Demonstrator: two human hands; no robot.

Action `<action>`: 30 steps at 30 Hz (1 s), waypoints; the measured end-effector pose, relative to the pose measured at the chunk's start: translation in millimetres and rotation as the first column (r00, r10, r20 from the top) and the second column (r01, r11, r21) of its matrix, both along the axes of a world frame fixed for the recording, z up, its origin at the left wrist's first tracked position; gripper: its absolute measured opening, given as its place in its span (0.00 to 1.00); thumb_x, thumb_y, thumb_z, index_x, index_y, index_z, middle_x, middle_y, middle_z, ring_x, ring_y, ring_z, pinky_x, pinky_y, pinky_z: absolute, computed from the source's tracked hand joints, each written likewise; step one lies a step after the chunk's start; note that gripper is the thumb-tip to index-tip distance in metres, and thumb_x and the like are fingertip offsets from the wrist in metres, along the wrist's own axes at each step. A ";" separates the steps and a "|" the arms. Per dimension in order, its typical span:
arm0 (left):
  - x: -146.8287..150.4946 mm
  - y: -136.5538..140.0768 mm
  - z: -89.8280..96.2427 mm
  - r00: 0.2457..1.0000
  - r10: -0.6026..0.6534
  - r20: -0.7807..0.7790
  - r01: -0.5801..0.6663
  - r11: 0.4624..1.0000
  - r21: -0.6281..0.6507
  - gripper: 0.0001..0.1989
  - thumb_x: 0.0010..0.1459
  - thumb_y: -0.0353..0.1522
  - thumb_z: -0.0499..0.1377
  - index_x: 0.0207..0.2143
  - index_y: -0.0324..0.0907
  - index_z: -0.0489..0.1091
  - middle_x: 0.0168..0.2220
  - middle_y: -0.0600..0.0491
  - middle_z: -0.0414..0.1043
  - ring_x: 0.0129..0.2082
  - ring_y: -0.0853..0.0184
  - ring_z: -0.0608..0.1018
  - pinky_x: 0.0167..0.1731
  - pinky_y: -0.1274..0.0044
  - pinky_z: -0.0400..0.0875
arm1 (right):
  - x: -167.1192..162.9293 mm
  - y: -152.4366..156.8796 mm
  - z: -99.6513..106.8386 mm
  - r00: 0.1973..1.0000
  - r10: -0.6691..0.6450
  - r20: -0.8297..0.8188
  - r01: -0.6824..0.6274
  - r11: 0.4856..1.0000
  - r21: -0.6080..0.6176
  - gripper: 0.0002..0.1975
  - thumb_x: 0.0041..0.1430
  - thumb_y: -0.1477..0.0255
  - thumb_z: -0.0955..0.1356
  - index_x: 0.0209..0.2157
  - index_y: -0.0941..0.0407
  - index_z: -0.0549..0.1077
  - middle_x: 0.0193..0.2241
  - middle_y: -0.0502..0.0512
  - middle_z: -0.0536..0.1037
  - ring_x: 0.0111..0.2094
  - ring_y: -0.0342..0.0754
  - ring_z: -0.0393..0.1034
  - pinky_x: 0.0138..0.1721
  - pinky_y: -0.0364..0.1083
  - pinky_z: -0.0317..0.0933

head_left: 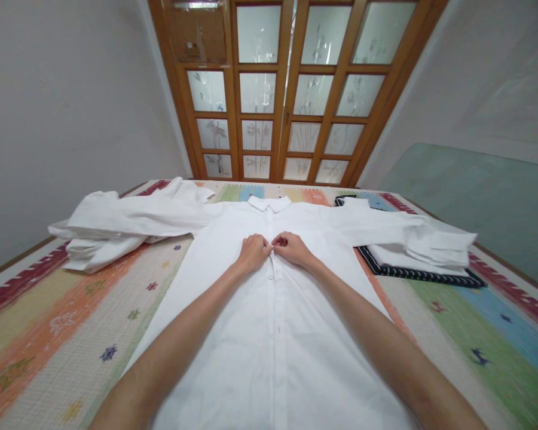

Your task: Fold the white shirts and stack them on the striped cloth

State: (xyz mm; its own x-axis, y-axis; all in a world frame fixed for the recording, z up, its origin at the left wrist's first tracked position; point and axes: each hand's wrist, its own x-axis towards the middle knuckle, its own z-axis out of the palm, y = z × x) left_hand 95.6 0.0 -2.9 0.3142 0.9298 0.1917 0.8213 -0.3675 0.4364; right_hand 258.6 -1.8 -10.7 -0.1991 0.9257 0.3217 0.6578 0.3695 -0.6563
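A white collared shirt (pixel 233 334) lies spread out front side up, its collar at the far end and its sleeves stretched to both sides. My left hand (pixel 253 251) pinches the front placket at chest height. Close beside it, my right hand (pixel 292 248) pinches the placket's other edge, the fingertips of both hands almost meeting. Whatever small button sits between the fingers is hidden. Below the hands, the placket shows a button (pixel 271 277) and some buttonholes, with the front edges lying loosely over each other.
A patterned, striped cloth (pixel 130 298) covers the surface. Bunched white clothing (pixel 103 251) lies under the left sleeve. Under the right sleeve are folded white clothes on a black-and-white edged cloth (pixel 421 275). A greenish board (pixel 484 197) stands at right; wooden glass doors (pixel 280 89) are behind.
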 end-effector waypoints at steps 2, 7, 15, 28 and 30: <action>-0.9 0.1 1.5 1.000 0.007 0.009 -0.007 1.000 -0.016 0.09 0.58 0.32 0.54 0.36 0.39 0.73 0.37 0.48 0.76 0.42 0.62 0.75 0.45 0.72 0.63 | 1.7 0.1 0.3 1.000 -0.010 0.004 0.010 1.000 0.001 0.06 0.46 0.78 0.69 0.28 0.58 0.79 0.25 0.50 0.76 0.27 0.42 0.65 0.31 0.42 0.58; -4.6 -0.8 7.8 0.999 -0.032 0.036 0.033 0.999 -0.036 0.09 0.58 0.30 0.54 0.35 0.40 0.74 0.36 0.50 0.77 0.39 0.63 0.76 0.43 0.73 0.64 | 5.5 0.4 0.7 1.000 0.022 0.011 -0.022 1.000 0.013 0.08 0.47 0.78 0.69 0.29 0.57 0.80 0.27 0.51 0.77 0.29 0.43 0.66 0.33 0.42 0.59; -8.7 -0.3 11.9 0.994 -0.070 0.079 0.074 0.996 -0.046 0.09 0.56 0.29 0.54 0.31 0.39 0.75 0.33 0.51 0.77 0.35 0.66 0.76 0.37 0.76 0.66 | 5.2 2.7 -2.4 0.999 0.053 0.008 -0.053 0.999 0.002 0.09 0.49 0.78 0.68 0.31 0.57 0.81 0.27 0.52 0.78 0.29 0.43 0.67 0.34 0.42 0.59; -7.3 -2.5 10.4 0.993 -0.051 0.102 0.054 0.998 -0.031 0.07 0.56 0.31 0.57 0.31 0.39 0.74 0.31 0.52 0.76 0.32 0.67 0.76 0.36 0.77 0.67 | 0.9 2.2 2.6 0.999 0.033 -0.001 -0.033 0.998 -0.051 0.09 0.48 0.79 0.68 0.30 0.58 0.81 0.26 0.51 0.78 0.27 0.43 0.66 0.32 0.42 0.58; -6.0 -2.5 9.8 0.995 -0.033 0.097 0.036 0.999 -0.028 0.06 0.56 0.33 0.58 0.31 0.40 0.74 0.31 0.51 0.76 0.33 0.66 0.76 0.37 0.76 0.67 | 0.2 2.8 2.6 1.000 0.018 -0.008 -0.019 0.998 -0.059 0.09 0.48 0.80 0.67 0.29 0.58 0.80 0.26 0.51 0.78 0.27 0.43 0.67 0.32 0.42 0.59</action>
State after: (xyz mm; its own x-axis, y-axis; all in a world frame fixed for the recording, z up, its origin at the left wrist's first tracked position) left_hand 89.7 -2.5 6.9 0.3276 0.9245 0.1951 0.7616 -0.3806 0.5246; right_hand 258.8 1.0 -8.0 -0.2141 0.9393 0.2681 0.6463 0.3420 -0.6821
